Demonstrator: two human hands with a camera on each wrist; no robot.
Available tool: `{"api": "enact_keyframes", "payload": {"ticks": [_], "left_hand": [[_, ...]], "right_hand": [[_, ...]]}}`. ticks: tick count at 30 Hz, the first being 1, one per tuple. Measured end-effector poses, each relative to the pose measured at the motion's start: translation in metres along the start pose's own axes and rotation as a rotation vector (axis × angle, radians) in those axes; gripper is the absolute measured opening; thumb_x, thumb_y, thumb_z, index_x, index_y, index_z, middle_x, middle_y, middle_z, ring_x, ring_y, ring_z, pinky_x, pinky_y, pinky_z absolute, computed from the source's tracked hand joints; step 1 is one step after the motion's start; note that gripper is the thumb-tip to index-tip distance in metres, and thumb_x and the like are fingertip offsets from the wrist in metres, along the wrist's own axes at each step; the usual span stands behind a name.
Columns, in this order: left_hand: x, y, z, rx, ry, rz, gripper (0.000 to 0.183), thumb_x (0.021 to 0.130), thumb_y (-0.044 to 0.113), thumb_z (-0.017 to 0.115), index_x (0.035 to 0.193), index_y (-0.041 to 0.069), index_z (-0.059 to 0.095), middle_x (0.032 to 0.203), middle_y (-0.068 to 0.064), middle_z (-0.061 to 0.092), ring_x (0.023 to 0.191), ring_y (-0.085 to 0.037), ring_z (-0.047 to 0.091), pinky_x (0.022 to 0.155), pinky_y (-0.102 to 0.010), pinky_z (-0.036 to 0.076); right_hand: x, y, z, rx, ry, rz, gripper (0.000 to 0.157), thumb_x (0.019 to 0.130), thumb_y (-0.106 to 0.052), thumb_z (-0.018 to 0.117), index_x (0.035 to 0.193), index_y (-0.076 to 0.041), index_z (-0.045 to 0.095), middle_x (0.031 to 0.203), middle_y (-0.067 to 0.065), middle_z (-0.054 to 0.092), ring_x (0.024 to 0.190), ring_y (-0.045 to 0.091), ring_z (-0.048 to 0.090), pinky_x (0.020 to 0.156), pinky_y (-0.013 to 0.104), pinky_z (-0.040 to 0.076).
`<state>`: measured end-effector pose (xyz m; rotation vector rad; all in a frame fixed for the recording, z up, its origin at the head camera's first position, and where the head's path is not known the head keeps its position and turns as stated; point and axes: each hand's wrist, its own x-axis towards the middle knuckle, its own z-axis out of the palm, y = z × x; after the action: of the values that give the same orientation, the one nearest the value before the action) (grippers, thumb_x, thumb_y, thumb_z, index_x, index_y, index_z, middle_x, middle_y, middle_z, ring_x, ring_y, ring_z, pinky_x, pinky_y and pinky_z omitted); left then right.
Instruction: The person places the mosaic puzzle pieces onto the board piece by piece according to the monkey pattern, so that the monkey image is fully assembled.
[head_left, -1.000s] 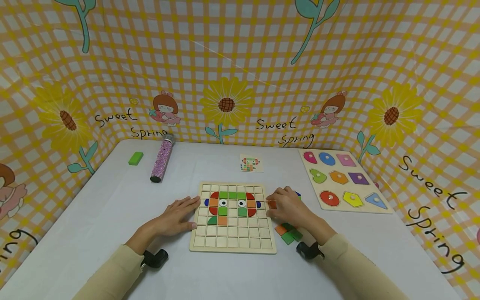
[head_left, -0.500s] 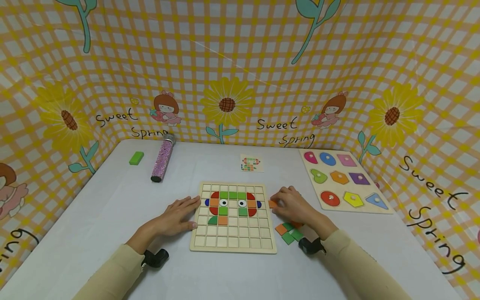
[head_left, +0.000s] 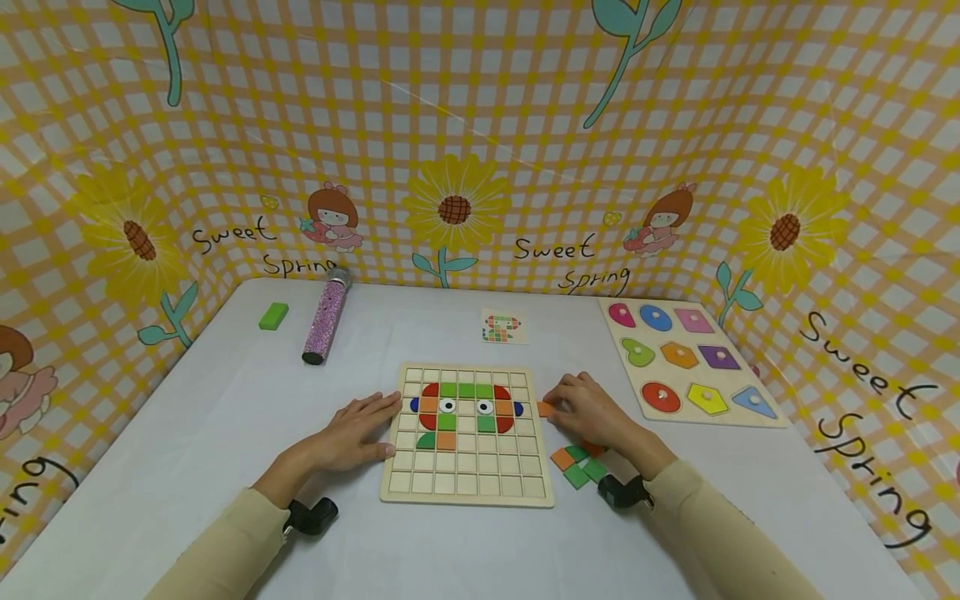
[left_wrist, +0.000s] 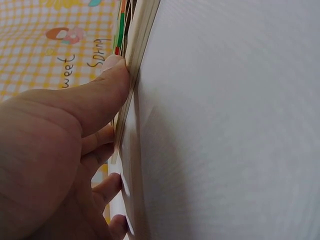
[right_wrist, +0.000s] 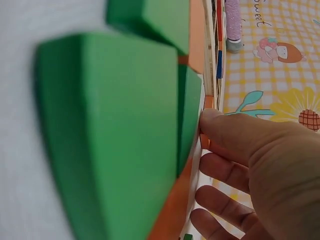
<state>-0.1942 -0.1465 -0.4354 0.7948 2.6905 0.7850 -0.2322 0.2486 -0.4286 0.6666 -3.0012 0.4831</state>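
Observation:
A wooden grid board [head_left: 465,483] lies mid-table, bearing red, green, orange and blue tiles and two eye tiles arranged as a face. My left hand [head_left: 347,437] rests at its left side, fingertips on the edge. In the left wrist view, the thumb [left_wrist: 107,87] lies along the board's rim. Just off the board's right edge, my right hand [head_left: 588,407] pinches an orange square tile [head_left: 546,409] between thumb and fingers. Close by the right wrist lie loose green tiles [head_left: 577,476] and orange tiles [head_left: 562,459], large in the right wrist view; the hand hides part of this area.
Behind the board lies a small picture card [head_left: 504,327] with a similar figure. A knobbed shape puzzle [head_left: 651,375] occupies the right back. Toward the left back are a glittery pink microphone [head_left: 324,325] and a green block [head_left: 273,316]. A checked cloth [head_left: 480,108] walls the table.
My right hand has shifted slightly right, away from the board's edge, and the orange tile shows more between its fingers. In the last half second it barely moves. My left hand stays put.

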Motion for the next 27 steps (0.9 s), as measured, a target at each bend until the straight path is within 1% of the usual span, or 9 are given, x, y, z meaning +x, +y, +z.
{"api": "enact_keyframes", "payload": {"ticks": [7,13,16,20,27], "left_hand": [[0.000,0.000,0.000,-0.003,-0.005,-0.009,0.069,0.092,0.031,0.060,0.148,0.006,0.028,0.157,-0.012,0.023,0.145,-0.041,0.014,0.111,-0.066,0.013],[0.000,0.000,0.000,-0.006,-0.005,-0.013,0.070,0.092,0.031,0.060,0.148,0.006,0.028,0.158,-0.012,0.022,0.145,-0.040,0.014,0.111,-0.066,0.013],[0.000,0.000,0.000,-0.004,-0.004,-0.013,0.069,0.092,0.031,0.060,0.148,0.006,0.028,0.158,-0.012,0.022,0.144,-0.040,0.015,0.111,-0.066,0.013],[0.000,0.000,0.000,-0.004,-0.005,-0.010,0.070,0.092,0.032,0.059,0.148,0.006,0.028,0.158,-0.012,0.022,0.144,-0.041,0.015,0.110,-0.067,0.013],[0.001,-0.002,0.001,-0.007,-0.002,-0.003,0.070,0.092,0.033,0.059,0.148,0.006,0.028,0.157,-0.012,0.023,0.144,-0.041,0.015,0.110,-0.067,0.013]], "right_hand": [[-0.001,-0.001,-0.001,-0.005,0.014,0.000,0.021,0.082,-0.023,0.073,0.100,-0.013,0.074,0.094,-0.002,0.063,0.093,0.017,0.045,0.078,0.031,0.041],[-0.006,-0.008,-0.008,-0.002,0.030,0.020,0.024,0.082,-0.025,0.072,0.103,-0.014,0.073,0.099,-0.001,0.064,0.097,0.018,0.045,0.082,0.034,0.044],[-0.010,-0.014,-0.011,0.007,0.052,0.002,0.022,0.083,-0.023,0.071,0.103,-0.014,0.072,0.098,-0.001,0.063,0.096,0.017,0.045,0.081,0.033,0.044],[-0.015,-0.024,-0.011,0.009,0.081,-0.051,0.021,0.083,-0.022,0.071,0.101,-0.013,0.072,0.097,-0.002,0.062,0.093,0.015,0.044,0.078,0.032,0.043],[-0.018,-0.048,-0.005,-0.010,0.110,-0.106,0.023,0.081,-0.028,0.074,0.099,-0.014,0.073,0.098,-0.002,0.064,0.090,0.013,0.046,0.074,0.027,0.043]]}}
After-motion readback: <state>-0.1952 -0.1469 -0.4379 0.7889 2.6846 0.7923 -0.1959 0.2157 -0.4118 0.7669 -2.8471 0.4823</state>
